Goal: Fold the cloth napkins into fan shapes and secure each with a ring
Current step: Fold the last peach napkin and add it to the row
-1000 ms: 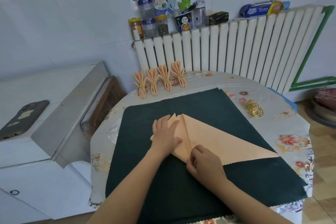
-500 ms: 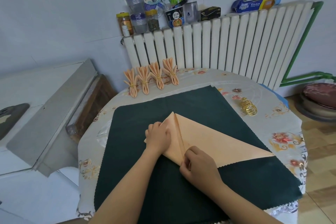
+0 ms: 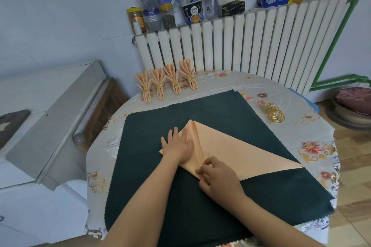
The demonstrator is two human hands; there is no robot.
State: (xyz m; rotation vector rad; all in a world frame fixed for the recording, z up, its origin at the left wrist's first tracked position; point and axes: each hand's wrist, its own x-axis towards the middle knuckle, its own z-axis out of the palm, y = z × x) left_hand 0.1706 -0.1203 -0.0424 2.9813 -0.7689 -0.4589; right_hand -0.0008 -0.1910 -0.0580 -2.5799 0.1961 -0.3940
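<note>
A peach cloth napkin [image 3: 236,154], folded into a triangle with narrow pleats at its left end, lies on a dark green cloth [image 3: 180,206]. My left hand [image 3: 177,144] lies flat with straight fingers, pressing the pleated left end down. My right hand [image 3: 215,176] pinches the napkin's near edge beside the pleats with curled fingers. Several gold rings [image 3: 276,115] sit in a pile on the table at the right. Several finished fan napkins [image 3: 167,82], each with a ring, stand in a row at the table's far edge.
The round table [image 3: 313,146] has a floral plastic cover. A white radiator [image 3: 251,46] stands behind it, with jars, bottles and boxes on top. A grey-white cabinet [image 3: 50,126] is on the left. A cushioned stool [image 3: 353,104] is at the right.
My left hand has flattened from curled fingers to straight fingers on the pleats. My right hand keeps pinching the near edge. The camera has shifted slightly.
</note>
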